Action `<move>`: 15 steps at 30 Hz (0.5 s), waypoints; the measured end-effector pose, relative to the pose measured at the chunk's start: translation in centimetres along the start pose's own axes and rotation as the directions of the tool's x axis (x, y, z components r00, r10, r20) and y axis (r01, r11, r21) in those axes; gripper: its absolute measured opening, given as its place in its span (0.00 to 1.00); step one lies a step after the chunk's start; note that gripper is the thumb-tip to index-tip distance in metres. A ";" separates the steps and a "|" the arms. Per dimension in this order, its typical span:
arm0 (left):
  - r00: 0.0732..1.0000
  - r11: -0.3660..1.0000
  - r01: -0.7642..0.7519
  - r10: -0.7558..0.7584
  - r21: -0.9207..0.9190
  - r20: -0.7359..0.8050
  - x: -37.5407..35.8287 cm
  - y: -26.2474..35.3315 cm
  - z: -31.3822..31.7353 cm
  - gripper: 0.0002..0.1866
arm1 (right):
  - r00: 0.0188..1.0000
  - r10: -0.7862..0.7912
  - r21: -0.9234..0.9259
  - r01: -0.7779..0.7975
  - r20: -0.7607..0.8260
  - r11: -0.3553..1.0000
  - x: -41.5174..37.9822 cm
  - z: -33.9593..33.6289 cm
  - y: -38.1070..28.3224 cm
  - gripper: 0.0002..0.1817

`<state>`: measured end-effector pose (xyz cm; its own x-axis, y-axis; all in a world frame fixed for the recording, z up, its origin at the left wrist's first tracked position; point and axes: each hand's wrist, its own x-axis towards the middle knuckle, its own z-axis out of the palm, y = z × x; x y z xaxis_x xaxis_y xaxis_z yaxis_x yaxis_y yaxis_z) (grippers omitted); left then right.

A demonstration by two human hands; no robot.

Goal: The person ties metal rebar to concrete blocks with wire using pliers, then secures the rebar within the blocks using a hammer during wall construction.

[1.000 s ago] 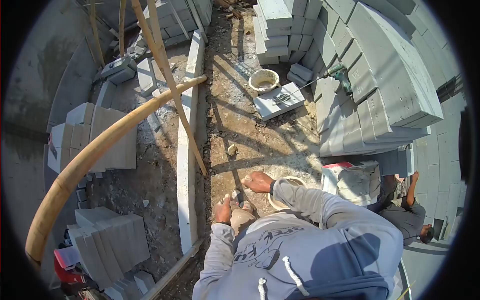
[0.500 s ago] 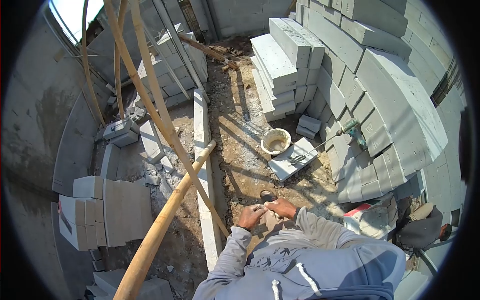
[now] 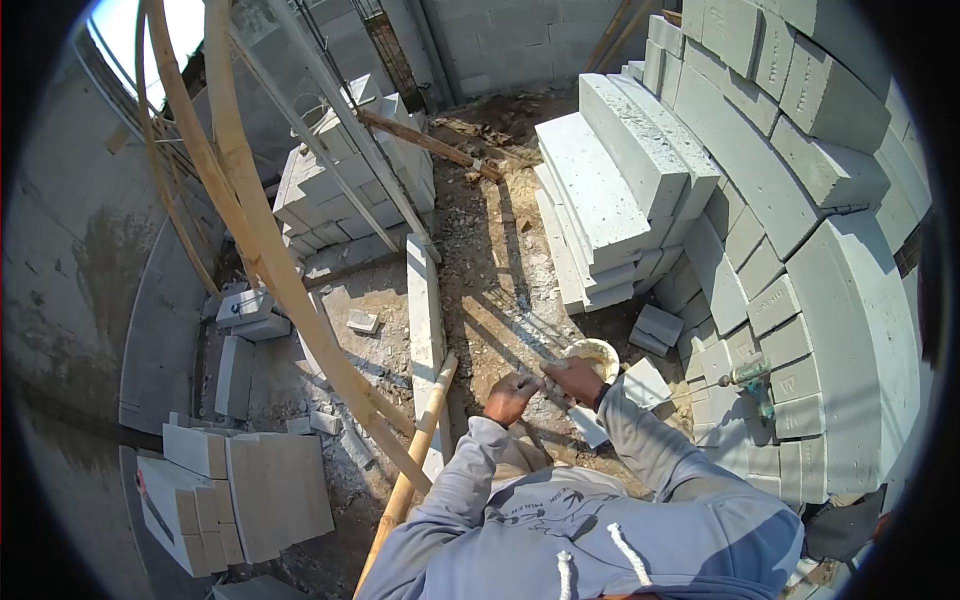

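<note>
My left hand [image 3: 510,398] and my right hand [image 3: 574,381] are held close together in front of my body. The fingers of both are curled and closed; anything between them is too small to make out. Just beyond my right hand is a pale bucket [image 3: 601,350], partly hidden by it. A light block [image 3: 646,385] lies on the ground beside the bucket, partly covered by my right arm. A greenish drill with a long mixing rod [image 3: 753,384] rests against the stacked blocks at the right.
Tall stacks of light blocks [image 3: 610,190] line the right side. A low block row [image 3: 424,310] runs along the ground left of centre. Bamboo poles [image 3: 290,300] slant across the left, and another pole [image 3: 420,450] lies beside my left arm. More blocks [image 3: 275,495] stand lower left.
My view has shifted, and I appear nearer the bucket and the right-hand stack. Both hands are raised farther from my body, still close together with fingers closed.
</note>
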<state>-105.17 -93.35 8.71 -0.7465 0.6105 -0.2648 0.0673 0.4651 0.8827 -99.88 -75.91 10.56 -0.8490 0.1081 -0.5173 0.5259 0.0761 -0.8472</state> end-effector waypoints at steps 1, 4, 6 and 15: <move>0.995 0.995 -0.089 0.091 -0.043 0.039 3.8 -3.2 0.3 0.18 | 0.999 0.037 0.033 -0.035 -0.033 0.999 1.1 -0.7 -1.8 0.22; 0.987 0.997 -0.023 0.034 -0.076 0.154 11.2 -1.4 -2.5 0.18 | 0.980 0.010 0.050 0.000 -0.198 0.999 9.7 -2.4 1.4 0.20; 0.947 0.981 -0.183 0.160 0.058 0.279 17.8 -1.1 -5.0 0.18 | 0.976 0.044 -0.006 -0.046 -0.212 0.999 13.5 -4.1 -0.7 0.17; 0.900 0.970 -0.232 0.185 0.073 0.395 37.9 0.9 -13.9 0.16 | 0.905 -0.097 -0.085 0.067 -0.414 0.994 27.4 -8.6 -12.8 0.14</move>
<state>-142.57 -78.71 4.84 -0.3980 0.8886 -0.2280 0.2865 0.3564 0.8893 -129.44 -65.42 8.25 -0.7975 0.5010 -0.3360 0.4701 0.1670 -0.8667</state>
